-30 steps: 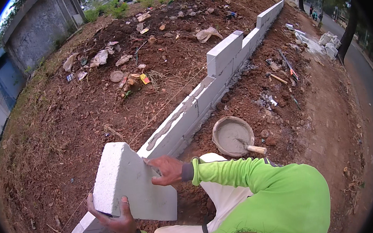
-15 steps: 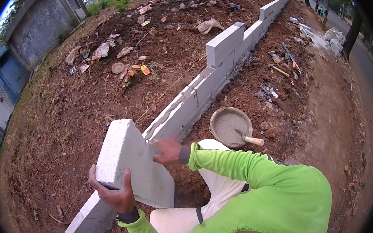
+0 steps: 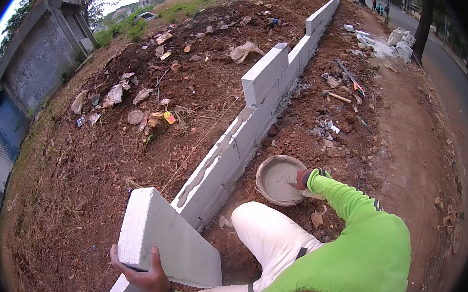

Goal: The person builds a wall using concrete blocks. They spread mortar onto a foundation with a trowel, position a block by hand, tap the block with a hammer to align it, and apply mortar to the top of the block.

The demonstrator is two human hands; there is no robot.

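My left hand [image 3: 145,273] grips the near left end of a white block [image 3: 181,239], thumb on one face and fingers around the other. The block stands tilted against the low white block wall [image 3: 240,148]. A strip of grey mortar [image 3: 209,167] runs along the wall's top. Out to the right, my right hand [image 3: 302,180] is closed around the handle of a trowel [image 3: 312,195] at the rim of a round basin [image 3: 258,171]. Wet grey mortar fills the basin, and the blade is mostly hidden in it.
One raised block [image 3: 265,73] sits on the wall farther along. Right of the wall lie a wooden-handled hammer [image 3: 337,97], a long tool [image 3: 350,77] and a pile of white blocks [image 3: 402,41]. Rubbish and a pale sack [image 3: 245,51] litter the red soil on the left.
My right hand has left the block and moved right to the trowel in the basin. My left hand still holds the block. The view has shifted, so the block appears lower.
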